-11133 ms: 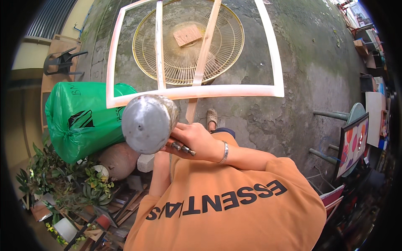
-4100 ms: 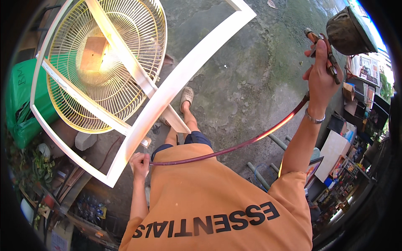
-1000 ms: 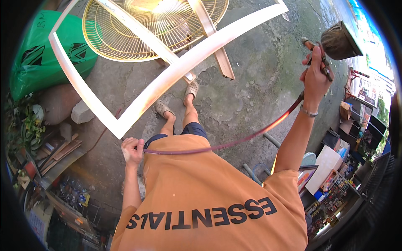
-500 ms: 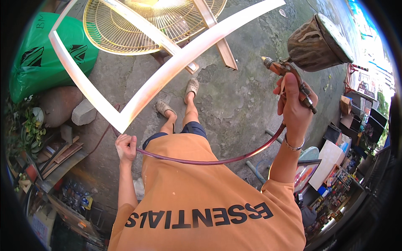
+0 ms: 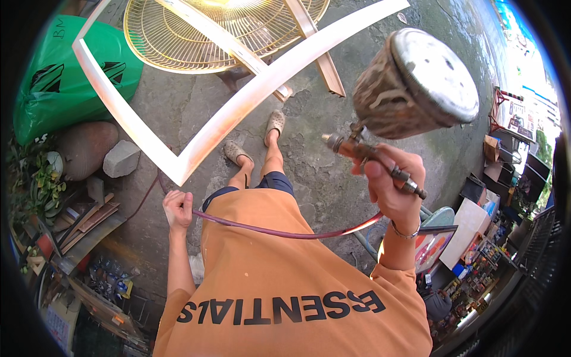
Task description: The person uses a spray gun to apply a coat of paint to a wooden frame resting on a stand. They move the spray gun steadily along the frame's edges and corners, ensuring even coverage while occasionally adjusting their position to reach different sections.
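Observation:
My right hand (image 5: 399, 185) is wrapped round the handle of a spray gun (image 5: 370, 156), its nozzle pointing left. A big, paint-stained metal cup (image 5: 386, 92) sits on top of the gun, tilted with its lid toward the upper right. From below the grip a dark red hose (image 5: 285, 233) sags across my body to my left hand (image 5: 178, 209), whose fingers are closed round it. Just beyond that hand is the near corner of a white angled frame (image 5: 262, 98) with orange-brown tinted patches. The gun is to the right of the frame, apart from it.
The frame lies over wooden strips (image 5: 314, 47) and a round wire grille (image 5: 172, 56). At left are a green bag (image 5: 89, 89), a rounded brown pot (image 5: 89, 152), a stone block (image 5: 121, 159) and scrap boards (image 5: 89, 229). Cluttered shelves (image 5: 485, 259) line the right side.
My right hand has moved left and nearer to me with the spray gun, and the cup's lid has turned more into view. My left hand keeps its hold on the hose.

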